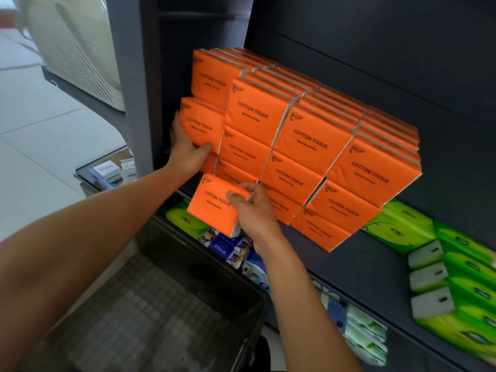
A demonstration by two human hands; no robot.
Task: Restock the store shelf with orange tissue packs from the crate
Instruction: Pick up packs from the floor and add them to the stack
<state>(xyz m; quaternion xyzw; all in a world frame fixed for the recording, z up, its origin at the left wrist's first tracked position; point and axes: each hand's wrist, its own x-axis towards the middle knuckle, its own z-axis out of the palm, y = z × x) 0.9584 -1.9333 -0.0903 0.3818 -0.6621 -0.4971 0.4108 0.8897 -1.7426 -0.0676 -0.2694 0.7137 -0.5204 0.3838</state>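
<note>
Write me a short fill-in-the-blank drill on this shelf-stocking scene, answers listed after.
1. The right hand grips one ____ tissue pack.
2. The left hand holds a pack at the ____ end of the orange stack.
3. The packs lying to the right of the stack are ____.
4. The dark crate below the arms shows ____ orange packs inside.

Missing words: orange; left; green; no

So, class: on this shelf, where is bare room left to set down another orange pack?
Bare shelf board shows right of the orange stack, before the green packs. The left end is crowded: the left hand grips one pack there, and the right hand holds another pack below.
</note>
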